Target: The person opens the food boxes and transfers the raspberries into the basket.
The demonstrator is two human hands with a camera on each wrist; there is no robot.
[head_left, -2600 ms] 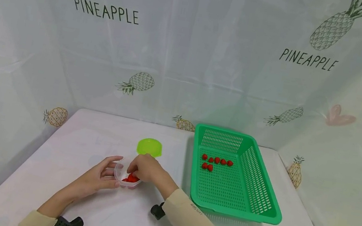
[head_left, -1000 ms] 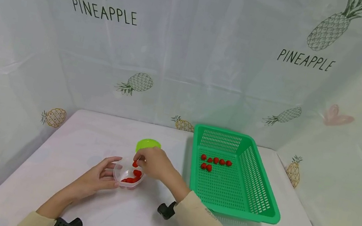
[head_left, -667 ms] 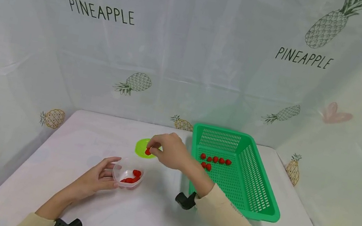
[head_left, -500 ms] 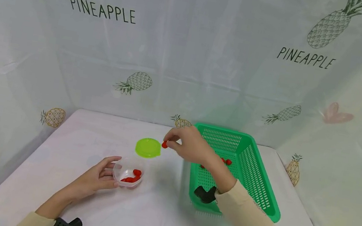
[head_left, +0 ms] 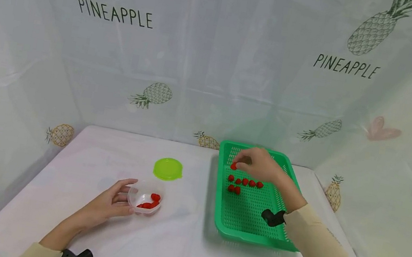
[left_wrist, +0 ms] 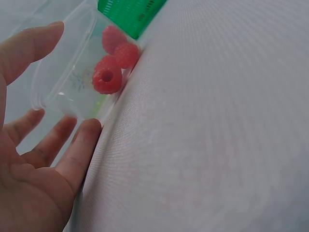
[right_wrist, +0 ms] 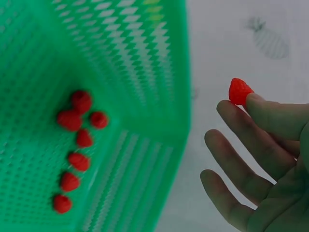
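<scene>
Right hand (head_left: 259, 164): pinching one raspberry (head_left: 234, 166) at thumb and fingertip, hovering over the far end of the green basket (head_left: 290, 233), above seven raspberries lying in rows (head_left: 244, 182).

Left hand (head_left: 112, 201): fingers curling around the clear tub (head_left: 145, 200), steadying it.

Risk: the light pinch is likely slipping; the berry could be dropping and rolling out of line.

Change: half a second back, the berry was travelling past the green lid (head_left: 168, 169); now it is over the basket.
</scene>
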